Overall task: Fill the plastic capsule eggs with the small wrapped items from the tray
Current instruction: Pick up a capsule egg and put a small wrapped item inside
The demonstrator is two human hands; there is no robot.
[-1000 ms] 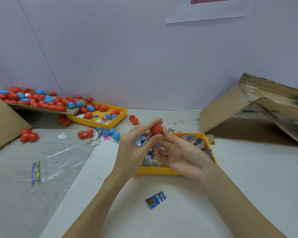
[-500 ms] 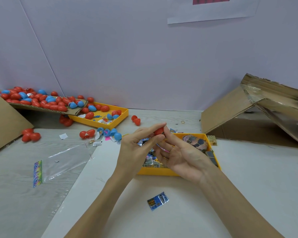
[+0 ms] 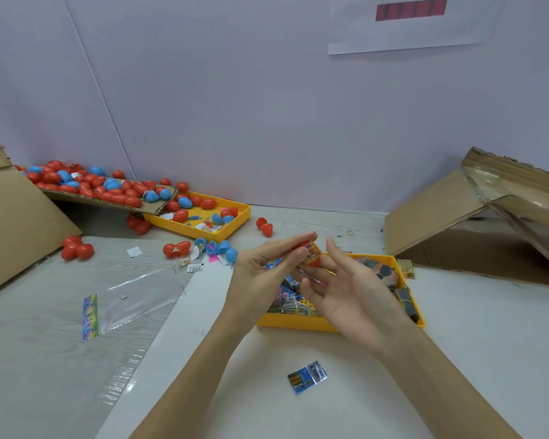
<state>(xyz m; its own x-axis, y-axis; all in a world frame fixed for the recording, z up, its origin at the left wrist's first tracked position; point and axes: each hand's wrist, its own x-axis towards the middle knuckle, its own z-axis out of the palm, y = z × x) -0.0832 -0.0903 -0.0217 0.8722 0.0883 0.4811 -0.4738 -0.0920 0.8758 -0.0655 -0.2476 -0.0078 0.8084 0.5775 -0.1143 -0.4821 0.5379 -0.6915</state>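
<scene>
My left hand (image 3: 267, 270) pinches a red capsule egg (image 3: 309, 255) between thumb and fingertips, just above the near yellow tray (image 3: 293, 321). A small printed wrapper shows at the egg's open side. My right hand (image 3: 346, 286) is beside the egg with palm up and fingers straight, holding nothing; whether its fingertips touch the egg is unclear. The tray holds several small wrapped items (image 3: 290, 301), partly hidden by my hands. One blue wrapped item (image 3: 307, 377) lies loose on the table in front of the tray.
A second yellow tray (image 3: 235, 223) with red and blue eggs sits at the back left, below a cardboard ramp (image 3: 108, 201) heaped with eggs. Loose eggs (image 3: 76, 248) and a clear plastic bag (image 3: 124, 299) lie left. A folded cardboard box (image 3: 476, 217) stands right.
The egg, whole and red a second ago, now shows a printed wrapper at its open side. My right hand's fingers have drawn slightly away from it to the right.
</scene>
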